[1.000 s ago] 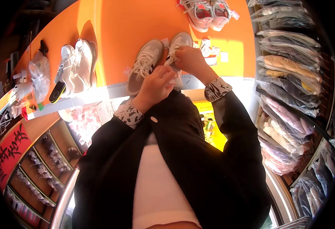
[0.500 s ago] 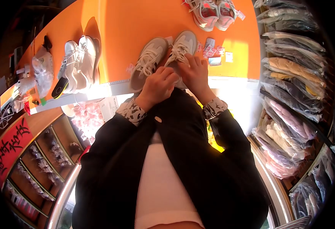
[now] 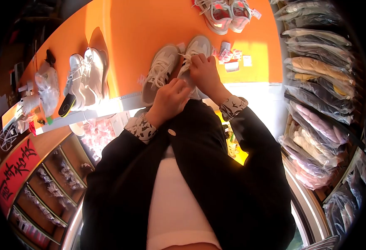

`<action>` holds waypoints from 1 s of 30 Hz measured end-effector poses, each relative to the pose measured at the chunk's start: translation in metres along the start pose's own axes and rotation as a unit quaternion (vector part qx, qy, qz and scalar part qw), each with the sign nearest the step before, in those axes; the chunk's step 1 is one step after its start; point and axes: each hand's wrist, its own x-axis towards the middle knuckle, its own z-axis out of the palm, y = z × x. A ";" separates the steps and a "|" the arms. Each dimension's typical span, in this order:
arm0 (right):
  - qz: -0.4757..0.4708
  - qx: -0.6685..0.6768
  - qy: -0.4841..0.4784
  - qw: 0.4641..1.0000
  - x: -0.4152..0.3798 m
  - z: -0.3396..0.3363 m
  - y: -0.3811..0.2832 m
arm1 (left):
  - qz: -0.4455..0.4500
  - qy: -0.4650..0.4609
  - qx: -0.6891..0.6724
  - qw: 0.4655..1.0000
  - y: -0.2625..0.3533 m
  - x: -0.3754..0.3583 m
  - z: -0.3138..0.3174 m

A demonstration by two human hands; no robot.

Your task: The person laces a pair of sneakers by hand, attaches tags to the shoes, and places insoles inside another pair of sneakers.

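Note:
Two white sneakers with dark side stripes lie side by side at the near edge of the orange counter. My right hand [image 3: 204, 74] is closed at the laces of the right sneaker [image 3: 198, 45]; what its fingertips pinch is too small to make out. Just beside the heel end of the same shoe, my left hand [image 3: 169, 100] is closed, with its fingers curled and their contents hidden. The left sneaker [image 3: 162, 66] stands to the left of my hands, its white laces visible.
On the orange counter [image 3: 135, 25] stand a white pair of shoes [image 3: 92, 75] at left and another pair [image 3: 220, 18] at the far right. Small tags [image 3: 231, 66] lie right of the sneakers. Plastic-wrapped clothes [image 3: 316, 71] hang at right; shelves [image 3: 45, 187] fill the lower left.
My right hand has moved up and left along the right sneaker's laces, away from my left hand. The view has shifted slightly.

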 end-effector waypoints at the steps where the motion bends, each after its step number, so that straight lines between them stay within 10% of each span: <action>1: 0.034 0.061 0.003 0.998 0.000 0.000 0.000 | -0.003 -0.006 0.009 1.000 -0.001 -0.001 0.001; 4: 0.058 0.226 0.035 0.972 -0.003 -0.006 0.001 | 0.014 -0.032 0.045 0.998 -0.022 -0.003 0.024; 11: 0.128 0.255 0.018 0.958 -0.006 0.004 0.003 | -0.046 0.031 0.027 0.998 0.006 0.004 0.048; 15: 0.114 0.281 0.024 0.953 -0.005 0.009 0.001 | -0.095 -0.175 0.015 0.980 -0.010 0.025 0.064; 20: 0.104 0.207 0.041 0.972 -0.015 0.002 -0.012 | -0.040 -0.107 -0.040 0.993 -0.019 0.019 0.045; 25: 0.325 0.241 0.119 0.907 -0.029 -0.014 -0.027 | -0.165 0.071 0.060 0.982 -0.032 -0.027 -0.033; 28: 0.437 0.299 0.041 0.847 -0.038 0.016 -0.026 | -0.381 0.007 0.068 0.922 -0.067 -0.048 -0.022; 30: 0.476 0.354 0.006 0.805 -0.041 0.022 -0.025 | -0.362 -0.011 0.085 0.928 -0.091 -0.053 -0.011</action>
